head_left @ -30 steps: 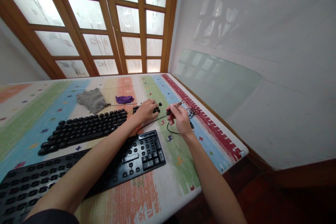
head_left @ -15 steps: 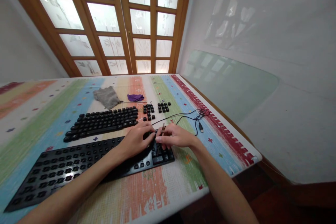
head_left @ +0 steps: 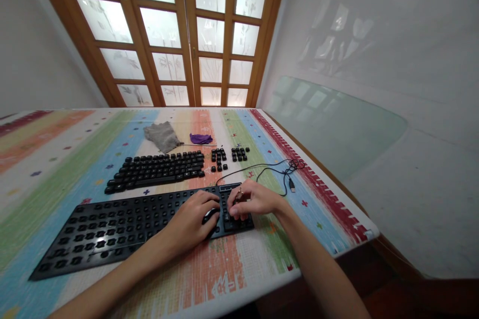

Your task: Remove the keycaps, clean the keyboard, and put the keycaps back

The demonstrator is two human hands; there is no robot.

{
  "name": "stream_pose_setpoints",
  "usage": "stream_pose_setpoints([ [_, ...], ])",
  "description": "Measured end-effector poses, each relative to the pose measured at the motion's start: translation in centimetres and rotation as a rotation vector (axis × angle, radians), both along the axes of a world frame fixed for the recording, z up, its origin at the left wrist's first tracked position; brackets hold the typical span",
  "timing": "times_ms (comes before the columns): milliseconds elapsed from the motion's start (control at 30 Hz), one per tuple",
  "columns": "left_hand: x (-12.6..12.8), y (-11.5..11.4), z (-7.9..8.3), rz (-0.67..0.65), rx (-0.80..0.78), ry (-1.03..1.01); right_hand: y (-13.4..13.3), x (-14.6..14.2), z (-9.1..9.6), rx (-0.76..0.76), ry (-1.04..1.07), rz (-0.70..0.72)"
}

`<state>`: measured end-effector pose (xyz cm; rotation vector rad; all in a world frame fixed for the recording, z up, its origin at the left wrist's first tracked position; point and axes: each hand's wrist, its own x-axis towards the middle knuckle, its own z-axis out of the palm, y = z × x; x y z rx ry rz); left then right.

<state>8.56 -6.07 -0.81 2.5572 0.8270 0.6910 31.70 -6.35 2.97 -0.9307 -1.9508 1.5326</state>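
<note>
A black keyboard lies across the near part of the table, most of its key positions bare of caps. Over its right half rests my left hand, fingers curled, with a dark, shiny, rounded shape between thumb and forefinger that I cannot make out. My right hand is above the number pad, its fingertips pinched together close to the black keycaps fitted there. A small brownish metal piece shows at its fingers; whether it is a ring or a tool is unclear. The fingertips hide what they hold.
Loose black keycaps lie in rows behind the keyboard, with smaller groups to their right. Farther back are a grey cloth and a purple cloth. A coiled cable with a USB plug lies at the right.
The view has shifted, so the table appears farther right. My left hand has drawn slightly nearer, uncovering the keyboard's upper strip. The right hand stays over the number pad, fingers still pinched.
</note>
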Motion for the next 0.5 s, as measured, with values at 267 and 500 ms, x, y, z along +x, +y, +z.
stream_pose_setpoints([
  [267,0.08,-0.12,0.08,-0.009,0.036,-0.012,0.18,0.65,0.02,0.039,-0.008,-0.092],
  [500,0.28,-0.35,-0.58,0.010,0.065,-0.017,0.12,0.30,0.13,-0.026,0.014,-0.057],
])
